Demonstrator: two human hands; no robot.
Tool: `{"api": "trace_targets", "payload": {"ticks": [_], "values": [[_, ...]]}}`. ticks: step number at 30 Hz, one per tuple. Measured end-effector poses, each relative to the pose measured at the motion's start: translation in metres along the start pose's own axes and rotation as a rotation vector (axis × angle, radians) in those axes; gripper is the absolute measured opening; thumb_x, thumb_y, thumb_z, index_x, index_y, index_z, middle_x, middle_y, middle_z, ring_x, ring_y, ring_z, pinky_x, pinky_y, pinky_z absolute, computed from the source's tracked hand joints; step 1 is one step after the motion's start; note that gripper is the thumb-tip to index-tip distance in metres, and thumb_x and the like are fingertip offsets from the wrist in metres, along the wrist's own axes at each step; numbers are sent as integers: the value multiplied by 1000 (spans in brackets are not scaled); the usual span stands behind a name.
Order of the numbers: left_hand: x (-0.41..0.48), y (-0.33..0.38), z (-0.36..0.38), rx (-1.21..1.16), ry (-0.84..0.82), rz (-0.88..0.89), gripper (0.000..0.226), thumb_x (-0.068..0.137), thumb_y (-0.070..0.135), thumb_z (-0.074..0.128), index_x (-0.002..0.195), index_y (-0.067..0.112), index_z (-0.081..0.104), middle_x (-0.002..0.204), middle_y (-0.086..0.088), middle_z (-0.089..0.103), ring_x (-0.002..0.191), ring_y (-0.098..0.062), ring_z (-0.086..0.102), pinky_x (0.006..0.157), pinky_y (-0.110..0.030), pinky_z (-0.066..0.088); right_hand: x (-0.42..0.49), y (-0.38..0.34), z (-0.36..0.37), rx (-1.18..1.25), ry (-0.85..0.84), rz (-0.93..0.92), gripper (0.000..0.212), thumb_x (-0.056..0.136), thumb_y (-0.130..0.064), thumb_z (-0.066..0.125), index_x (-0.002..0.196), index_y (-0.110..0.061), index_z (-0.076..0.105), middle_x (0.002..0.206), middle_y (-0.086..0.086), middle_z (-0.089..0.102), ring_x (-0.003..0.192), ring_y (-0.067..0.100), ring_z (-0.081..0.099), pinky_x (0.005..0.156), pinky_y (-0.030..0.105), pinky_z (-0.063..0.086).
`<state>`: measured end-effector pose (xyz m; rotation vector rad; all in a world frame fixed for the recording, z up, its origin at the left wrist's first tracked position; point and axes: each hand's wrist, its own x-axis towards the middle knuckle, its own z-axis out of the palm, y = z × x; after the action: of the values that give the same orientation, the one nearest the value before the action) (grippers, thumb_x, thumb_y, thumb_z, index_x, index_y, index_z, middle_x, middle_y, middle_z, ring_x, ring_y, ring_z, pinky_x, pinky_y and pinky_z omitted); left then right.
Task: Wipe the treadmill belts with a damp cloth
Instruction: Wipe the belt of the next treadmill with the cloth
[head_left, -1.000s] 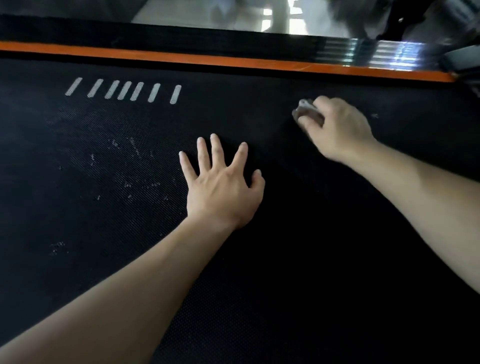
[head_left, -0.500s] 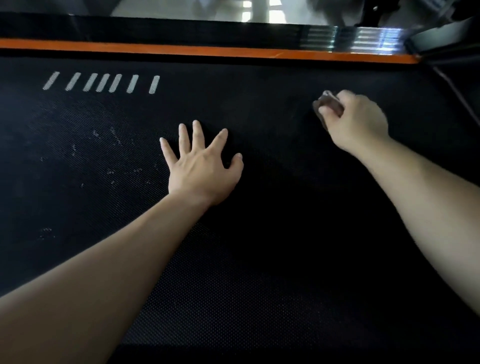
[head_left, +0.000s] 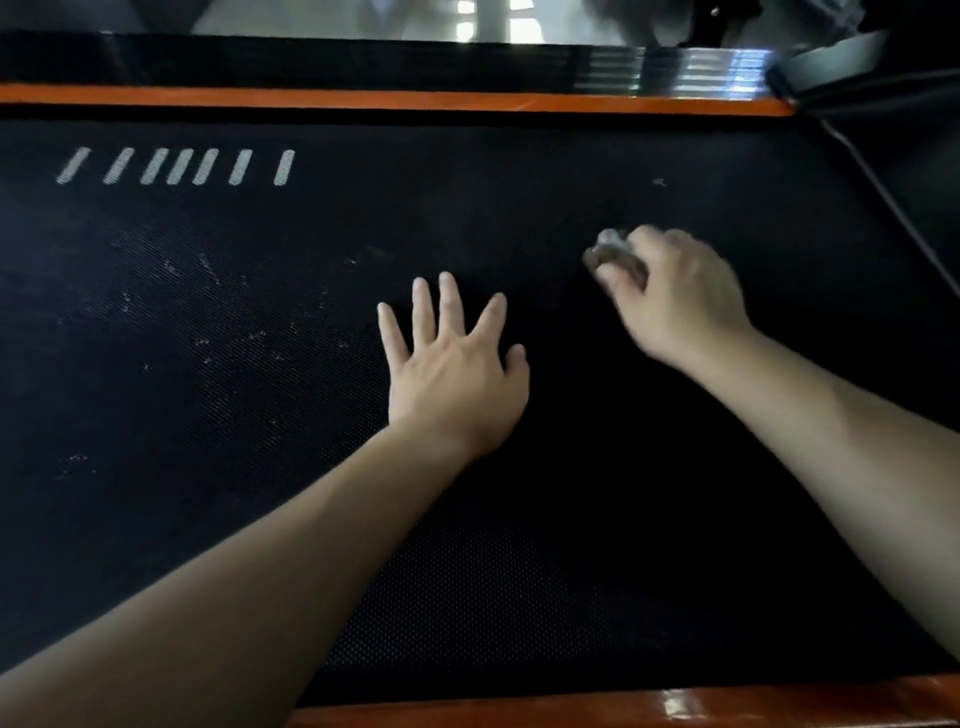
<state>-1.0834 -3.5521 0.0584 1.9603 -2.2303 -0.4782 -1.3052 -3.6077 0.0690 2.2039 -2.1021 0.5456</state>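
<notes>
Well, at that moment I was in the middle of the wiping step. My right hand was clenched around the small damp cloth, a grey bunch that showed only at my fingertips, and it pressed the cloth on the black belt. From my left hand, the cloth was at about two o'clock, near but not touching. My left hand lay flat on the belt with the fingers spread and held nothing; I judge it carried my weight. The right hand was blurred, so I think it was in a stroke, but in which direction I cannot tell.

Pale specks lay on the belt at about nine to ten o'clock from my left hand. Further, at eleven o'clock, were white slanted marks, near the far orange rail. Around the cloth the belt looked dark and clean, so I judge this belt was maybe half done. The next move called for bringing the cloth across to the speckled side. For this my left hand should first shift, because it was between the cloth and the dirt.
</notes>
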Motion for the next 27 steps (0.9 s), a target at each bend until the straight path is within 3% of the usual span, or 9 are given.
{"api": "trace_targets", "payload": {"ticks": [4, 6, 9, 11, 13, 15, 17, 20, 27], "values": [[0, -5, 8, 42, 48, 10, 63, 103, 52, 30, 163, 34, 18, 173, -15, -4, 158, -33, -16, 124, -60, -12, -53, -16, -6, 110, -114, -289, 33, 93, -51, 54, 83, -20, 48, 77, 2, 49, 70, 31, 56, 61, 39, 44], [-1, -4, 8, 54, 45, 19, 63, 104, 53, 28, 163, 34, 17, 173, -15, -4, 158, -33, -16, 124, -60, -13, -42, 3, -9, 74, -61, -226, 38, 93, -55, 52, 85, -18, 52, 80, 7, 57, 75, 35, 60, 64, 42, 49], [-3, -3, 8, 55, 48, 24, 63, 104, 53, 27, 163, 34, 17, 173, -14, -4, 158, -32, -16, 124, -59, -13, -30, 16, -16, 13, 18, 42, 32, 94, -50, 56, 87, -20, 50, 87, 16, 61, 81, 42, 62, 68, 48, 52], [-3, -3, 8, 56, 54, 17, 63, 104, 53, 27, 163, 34, 17, 173, -14, -4, 158, -32, -15, 124, -59, -12, -54, 0, -12, -10, 47, -58, 33, 94, -50, 53, 85, -19, 50, 82, 14, 58, 75, 40, 59, 62, 44, 48], [-4, -3, 8, 59, 59, 16, 63, 104, 53, 27, 163, 34, 17, 173, -14, -3, 158, -32, -14, 125, -59, -11, -90, -24, -15, 83, -50, -224, 31, 96, -52, 51, 82, -26, 43, 76, 3, 49, 68, 31, 53, 60, 37, 35], [-5, -3, 8, 56, 61, 18, 63, 104, 53, 27, 163, 34, 17, 173, -14, -3, 158, -32, -14, 125, -58, -11, -108, -23, -20, 136, -154, -305, 31, 96, -56, 47, 83, -32, 34, 77, -6, 40, 68, 24, 49, 62, 36, 33], [-5, -3, 7, 56, 59, 19, 63, 104, 54, 26, 163, 34, 16, 173, -13, -4, 158, -31, -15, 125, -57, -12, -96, -5, -22, 101, -78, -260, 32, 93, -59, 46, 81, -31, 36, 76, -6, 40, 69, 30, 54, 61, 39, 40], [-7, -1, 7, 62, 59, 14, 63, 104, 54, 25, 163, 33, 16, 173, -13, -4, 158, -31, -14, 125, -57, -12, -82, 18, -25, 50, -5, -37, 32, 91, -56, 50, 82, -27, 38, 77, -1, 44, 73, 36, 57, 62, 38, 41], [-6, 1, 7, 61, 57, -4, 63, 104, 55, 26, 163, 33, 17, 173, -13, -3, 158, -31, -15, 124, -59, -13, -130, 3, -36, 143, -140, -310, 41, 100, -60, 44, 77, -27, 35, 73, -8, 40, 66, 20, 46, 63, 38, 40]]}}
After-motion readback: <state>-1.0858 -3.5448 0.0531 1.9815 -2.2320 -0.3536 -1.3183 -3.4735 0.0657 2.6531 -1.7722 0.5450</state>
